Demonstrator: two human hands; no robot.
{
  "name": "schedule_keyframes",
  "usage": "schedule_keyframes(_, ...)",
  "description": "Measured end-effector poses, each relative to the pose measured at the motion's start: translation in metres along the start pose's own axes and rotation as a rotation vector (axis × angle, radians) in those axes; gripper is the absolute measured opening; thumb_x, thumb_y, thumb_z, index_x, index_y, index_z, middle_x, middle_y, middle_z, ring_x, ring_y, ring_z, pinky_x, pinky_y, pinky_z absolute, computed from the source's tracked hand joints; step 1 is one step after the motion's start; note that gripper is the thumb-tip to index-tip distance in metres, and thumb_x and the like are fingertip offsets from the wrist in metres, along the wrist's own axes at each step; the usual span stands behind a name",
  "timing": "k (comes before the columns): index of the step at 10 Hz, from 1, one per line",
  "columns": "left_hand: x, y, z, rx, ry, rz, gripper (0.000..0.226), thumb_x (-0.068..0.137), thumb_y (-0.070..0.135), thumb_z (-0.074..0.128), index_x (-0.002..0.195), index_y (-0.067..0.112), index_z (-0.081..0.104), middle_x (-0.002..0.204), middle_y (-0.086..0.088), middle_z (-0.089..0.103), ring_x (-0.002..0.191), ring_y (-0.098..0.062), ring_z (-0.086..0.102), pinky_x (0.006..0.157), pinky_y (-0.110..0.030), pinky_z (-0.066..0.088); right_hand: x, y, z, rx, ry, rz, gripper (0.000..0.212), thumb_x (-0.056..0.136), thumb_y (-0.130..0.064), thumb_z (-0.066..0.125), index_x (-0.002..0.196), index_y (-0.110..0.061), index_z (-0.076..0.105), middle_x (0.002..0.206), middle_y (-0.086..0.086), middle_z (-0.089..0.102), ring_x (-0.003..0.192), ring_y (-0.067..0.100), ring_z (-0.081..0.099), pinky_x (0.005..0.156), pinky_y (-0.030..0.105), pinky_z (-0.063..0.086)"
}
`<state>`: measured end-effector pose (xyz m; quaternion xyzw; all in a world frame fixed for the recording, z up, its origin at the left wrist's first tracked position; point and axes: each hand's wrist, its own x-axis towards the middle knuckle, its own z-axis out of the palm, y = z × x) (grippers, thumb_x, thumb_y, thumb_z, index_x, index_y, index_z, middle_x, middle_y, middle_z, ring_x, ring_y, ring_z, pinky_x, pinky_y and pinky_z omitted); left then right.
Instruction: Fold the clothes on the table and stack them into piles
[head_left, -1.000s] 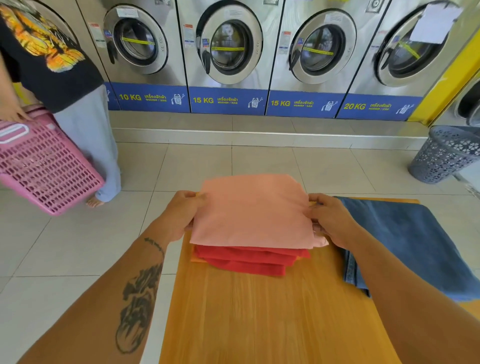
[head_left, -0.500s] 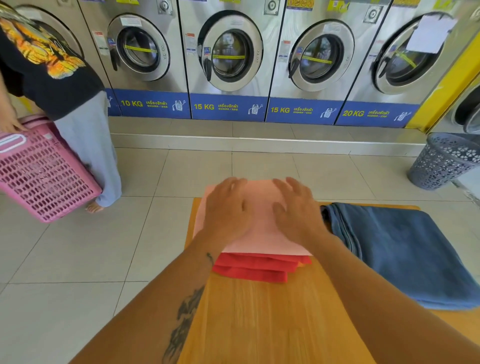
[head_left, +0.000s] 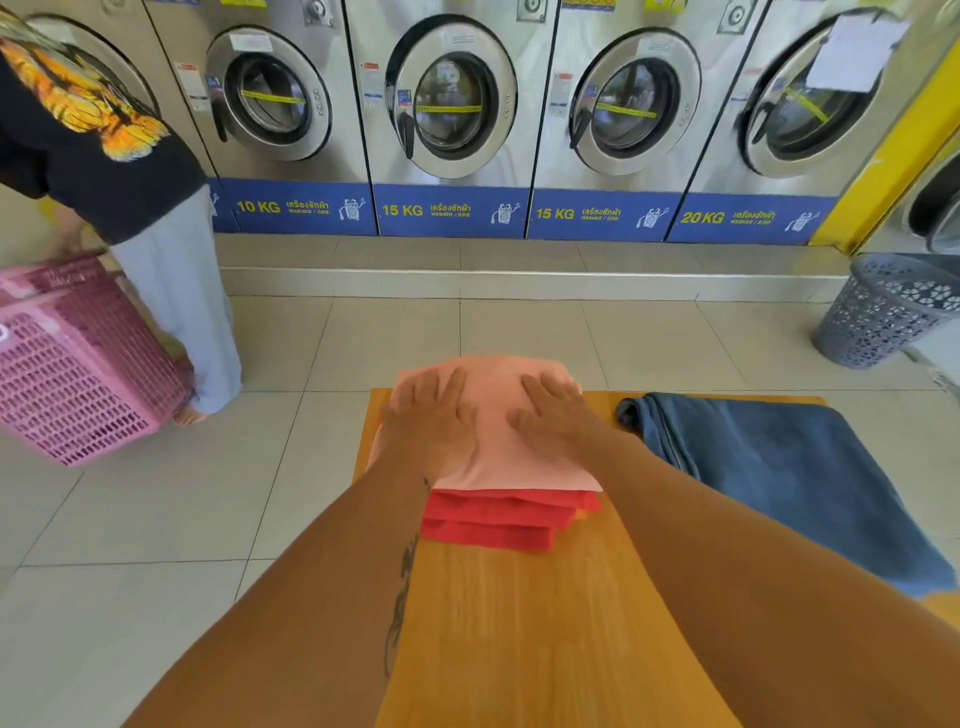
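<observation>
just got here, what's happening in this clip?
A person is folding laundry at a wooden table in a laundromat. Both hands, left hand and right hand, lie flat and open on a folded pink garment, which tops a pile of folded red clothes. A blue garment lies beside the pile, not neatly folded. Another person stands at left by a pink basket.

Both hands lie flat, palms down and fingers spread, on a folded peach cloth (head_left: 498, 415), the left hand (head_left: 431, 421) beside the right hand (head_left: 558, 423). The cloth tops a pile of folded red clothes (head_left: 498, 522) on the wooden tabletop (head_left: 519, 623). A blue garment (head_left: 779, 467) lies just right of the pile.
</observation>
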<state>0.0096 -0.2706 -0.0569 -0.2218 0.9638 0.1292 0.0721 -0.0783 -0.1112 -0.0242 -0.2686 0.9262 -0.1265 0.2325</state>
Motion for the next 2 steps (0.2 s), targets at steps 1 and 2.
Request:
schedule_keyframes(1,-0.023,0.016,-0.028,0.163,-0.009,-0.009,0.060,0.100,0.042,0.021,0.154,0.019,0.010,0.162,-0.008,0.016,0.145,-0.032,0.022,0.114,-0.054,0.022,-0.034,0.006,-0.007,-0.040,0.052,-0.020,0.061,0.101,-0.046,0.028,0.155,-0.020,0.018,0.165,0.007,0.014,0.151,0.032,0.011,0.121,0.051,0.016)
schedule_keyframes(2,-0.053,0.028,-0.046,0.177,0.015,0.094,0.060,0.098,0.027,0.030,0.153,0.010,0.016,0.162,-0.008,0.018,0.145,-0.029,0.025,0.116,-0.053,0.021,-0.069,0.027,-0.023,-0.035,0.083,0.036,0.060,0.101,-0.045,0.028,0.155,-0.018,0.023,0.164,0.007,0.018,0.150,0.031,0.015,0.120,0.052,0.019)
